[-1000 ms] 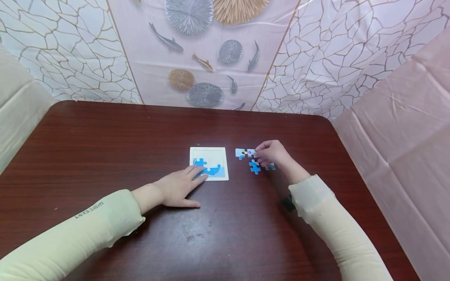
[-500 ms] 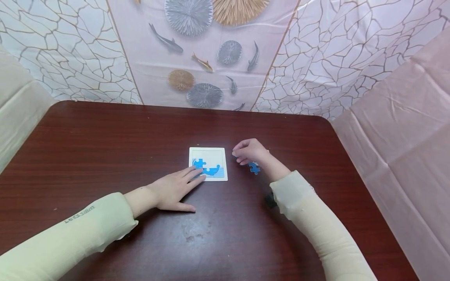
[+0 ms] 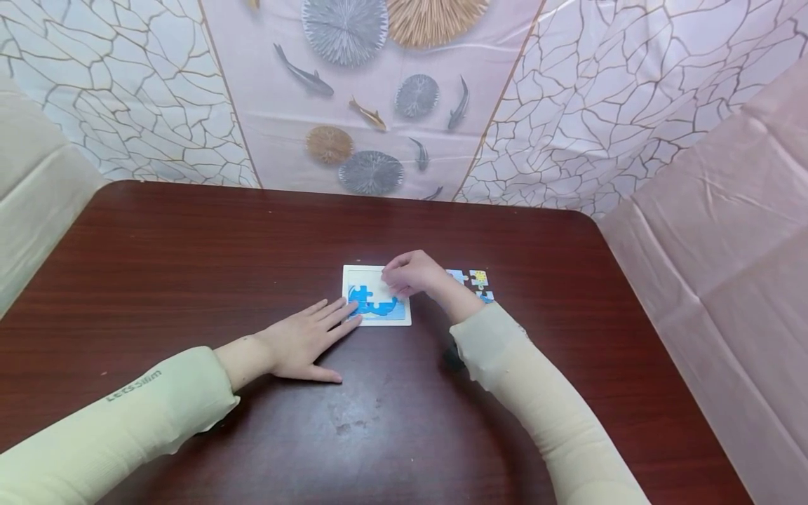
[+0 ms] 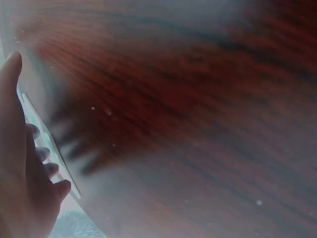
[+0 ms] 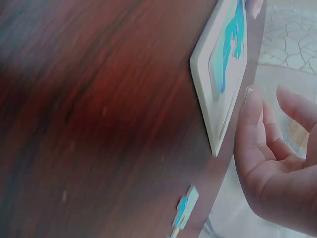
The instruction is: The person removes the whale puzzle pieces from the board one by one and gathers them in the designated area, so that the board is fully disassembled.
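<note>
A square white puzzle tray (image 3: 388,323) lies on the table, with joined blue jigsaw pieces (image 3: 381,308) along its lower part. My left hand (image 3: 303,344) lies palm down with straight, spread fingers, their tips on the tray's left side. Over the tray's upper right, my right hand (image 3: 413,273) pinches a small jigsaw piece, mostly hidden by the fingers. Its pale edge (image 5: 249,89) shows at the fingertips in the right wrist view. The left wrist view catches the left thumb (image 4: 12,69) and the tray's edge (image 4: 52,146).
Several loose jigsaw pieces (image 3: 480,277), one with a yellow figure, lie right of the tray, partly behind the right wrist. The dark wooden table (image 3: 221,245) ends at a patterned cloth backdrop (image 3: 429,154).
My right hand has picked a jigsaw piece from the loose group and carried it left over the tray. The left hand has slid slightly left, fingertips still on the tray.
</note>
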`<state>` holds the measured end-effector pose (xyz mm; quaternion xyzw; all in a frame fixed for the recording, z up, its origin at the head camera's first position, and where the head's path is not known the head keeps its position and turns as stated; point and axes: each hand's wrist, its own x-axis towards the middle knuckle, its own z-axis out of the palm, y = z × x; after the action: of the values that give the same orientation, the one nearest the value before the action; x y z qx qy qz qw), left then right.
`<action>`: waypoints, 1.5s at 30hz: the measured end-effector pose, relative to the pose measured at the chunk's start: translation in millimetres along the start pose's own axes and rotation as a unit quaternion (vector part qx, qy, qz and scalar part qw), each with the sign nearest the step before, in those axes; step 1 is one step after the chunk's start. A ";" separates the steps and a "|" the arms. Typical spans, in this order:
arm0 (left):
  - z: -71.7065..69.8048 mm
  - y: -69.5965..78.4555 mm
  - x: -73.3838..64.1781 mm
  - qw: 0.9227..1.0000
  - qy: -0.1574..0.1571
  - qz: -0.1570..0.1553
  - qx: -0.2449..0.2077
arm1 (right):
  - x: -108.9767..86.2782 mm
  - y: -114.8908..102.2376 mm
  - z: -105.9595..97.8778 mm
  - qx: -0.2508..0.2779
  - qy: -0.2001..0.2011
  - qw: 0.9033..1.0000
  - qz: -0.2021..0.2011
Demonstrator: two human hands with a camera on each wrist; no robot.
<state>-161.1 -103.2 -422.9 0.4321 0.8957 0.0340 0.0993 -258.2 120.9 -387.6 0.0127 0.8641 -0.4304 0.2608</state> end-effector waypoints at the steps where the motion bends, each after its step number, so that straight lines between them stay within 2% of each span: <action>1: 0.3 -0.3 0.2 1.000 0.000 0.002 0.004 | 1.1 -0.7 2.2 -0.001 -0.003 1.000 -0.001; 15: 2.2 -2.7 1.5 0.999 0.001 0.014 0.030 | 1.1 -8.0 23.0 0.005 -0.037 0.999 -0.010; 37: 1.6 -3.4 1.8 1.000 -0.003 0.010 0.024 | 4.0 -15.4 31.2 -0.035 -0.023 0.999 0.008; 45: 0.5 -2.5 2.2 1.000 -0.003 0.009 0.016 | 5.5 -14.9 32.3 -0.024 -0.020 1.000 0.005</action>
<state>-164.2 -103.1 -424.0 0.4416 0.8920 0.0190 0.0946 -252.4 86.2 -395.1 0.0025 0.8686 -0.4086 0.2802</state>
